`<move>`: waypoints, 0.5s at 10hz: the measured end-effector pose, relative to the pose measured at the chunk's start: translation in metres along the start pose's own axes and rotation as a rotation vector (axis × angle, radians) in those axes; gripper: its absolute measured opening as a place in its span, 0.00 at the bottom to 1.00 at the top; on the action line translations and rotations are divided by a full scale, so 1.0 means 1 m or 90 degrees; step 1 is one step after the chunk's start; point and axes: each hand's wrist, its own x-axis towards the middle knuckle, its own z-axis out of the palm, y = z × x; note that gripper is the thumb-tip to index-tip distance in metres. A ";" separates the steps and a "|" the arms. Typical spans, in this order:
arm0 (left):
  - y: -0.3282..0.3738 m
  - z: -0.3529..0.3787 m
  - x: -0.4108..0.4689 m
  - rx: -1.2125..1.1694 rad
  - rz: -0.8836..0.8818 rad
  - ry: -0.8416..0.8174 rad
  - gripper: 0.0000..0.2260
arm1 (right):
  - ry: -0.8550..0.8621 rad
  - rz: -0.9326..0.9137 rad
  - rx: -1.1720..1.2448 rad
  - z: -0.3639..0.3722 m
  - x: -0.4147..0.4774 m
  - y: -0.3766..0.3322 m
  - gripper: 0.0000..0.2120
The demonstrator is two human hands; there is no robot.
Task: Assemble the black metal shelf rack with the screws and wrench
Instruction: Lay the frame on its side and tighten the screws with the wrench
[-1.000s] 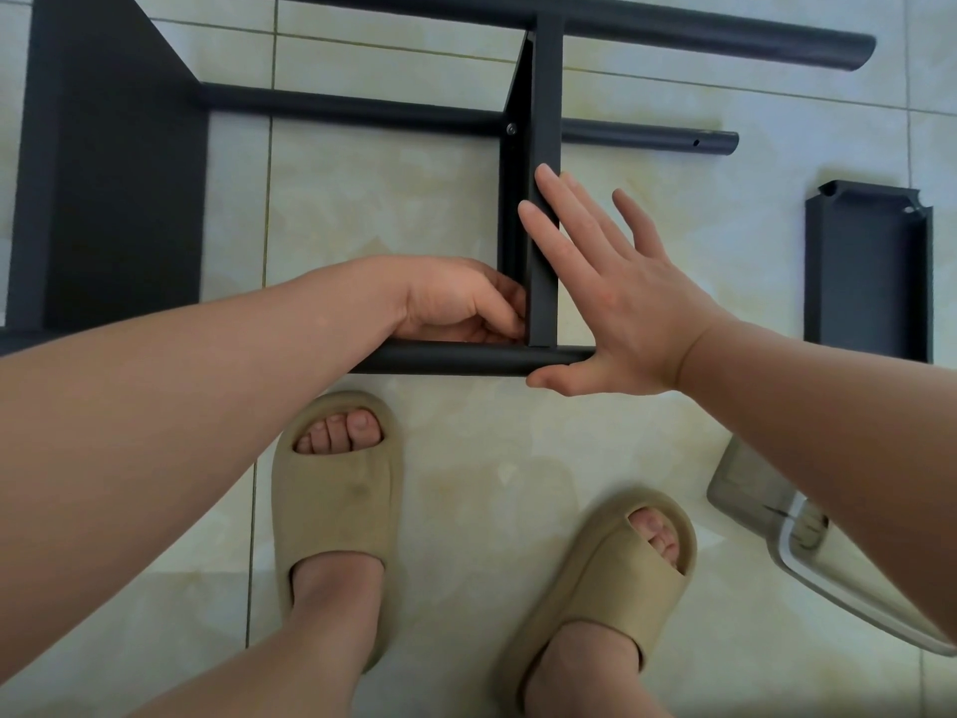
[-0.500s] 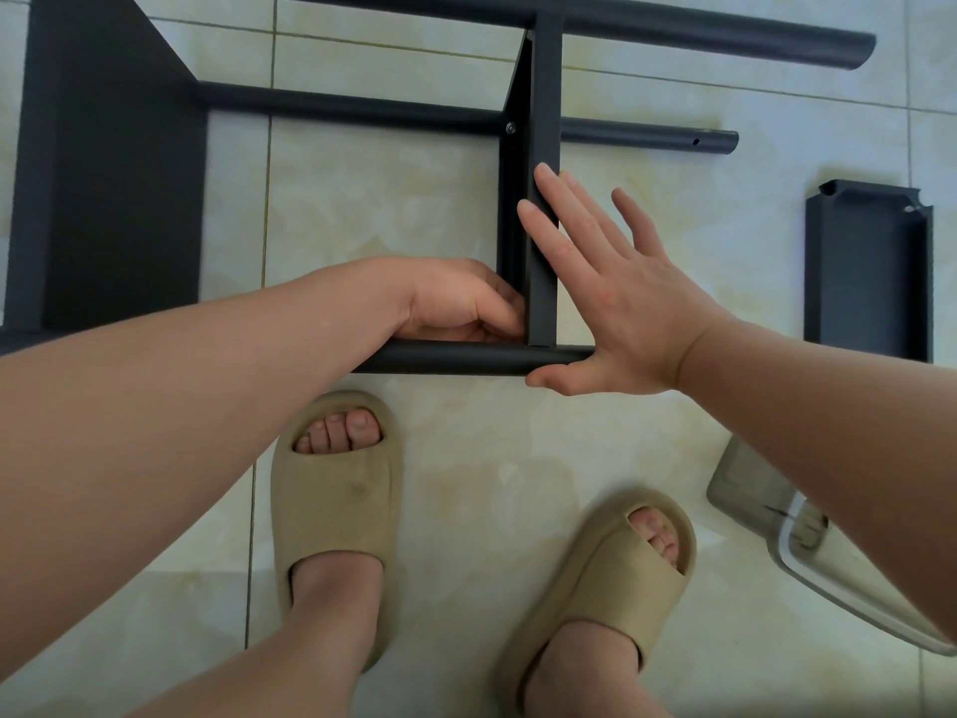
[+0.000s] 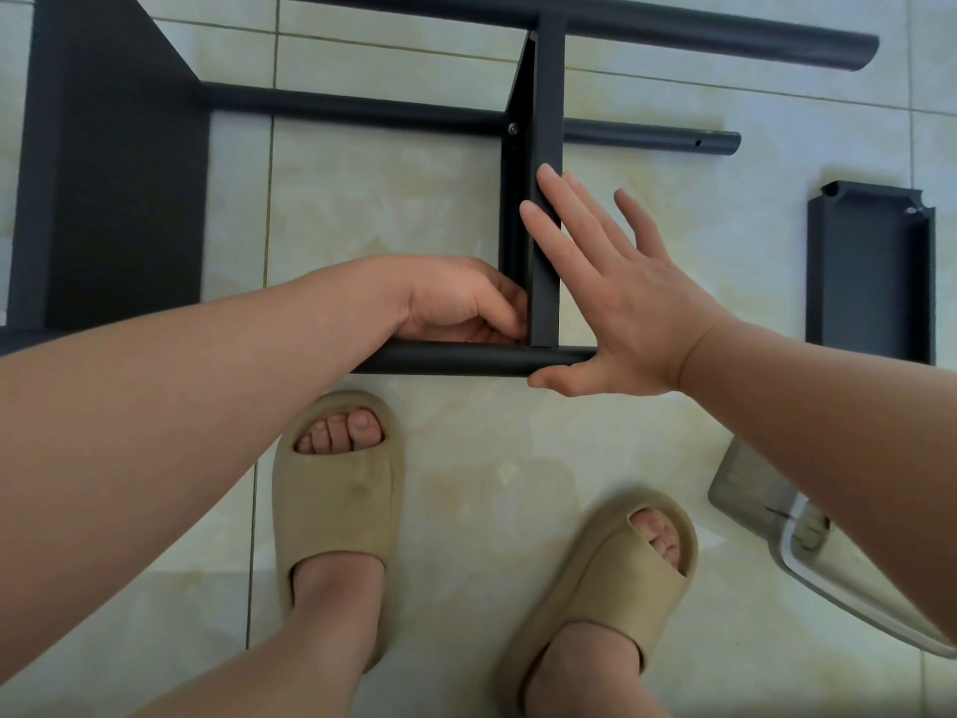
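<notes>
The black rack lies partly built on the tile floor. A narrow shelf panel [image 3: 545, 121] stands on edge between the far tube [image 3: 673, 31] and the near tube [image 3: 455, 360], and a screw head [image 3: 513, 129] shows where it crosses the middle tube [image 3: 362, 108]. My left hand [image 3: 461, 303] is tucked into the inner corner of panel and near tube, fingers curled together at the joint; whatever they pinch is hidden. My right hand [image 3: 616, 308] lies flat against the panel's right side, fingers straight, thumb under the near tube's end.
A wide black panel [image 3: 114, 173] closes the rack's left end. A loose black shelf tray [image 3: 870, 272] lies on the floor at the right. A clear plastic bag [image 3: 751, 489] sits at lower right. My two feet in beige sandals [image 3: 336, 510] stand just before the near tube.
</notes>
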 end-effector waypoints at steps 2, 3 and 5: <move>-0.002 0.001 0.004 0.053 -0.029 0.013 0.07 | -0.002 -0.001 -0.001 0.000 0.000 0.000 0.59; -0.002 0.001 0.004 0.081 -0.012 0.040 0.06 | -0.002 0.000 -0.002 0.000 0.000 0.000 0.59; -0.004 -0.001 0.005 0.065 0.006 0.044 0.06 | -0.005 0.000 -0.002 -0.001 0.000 0.000 0.59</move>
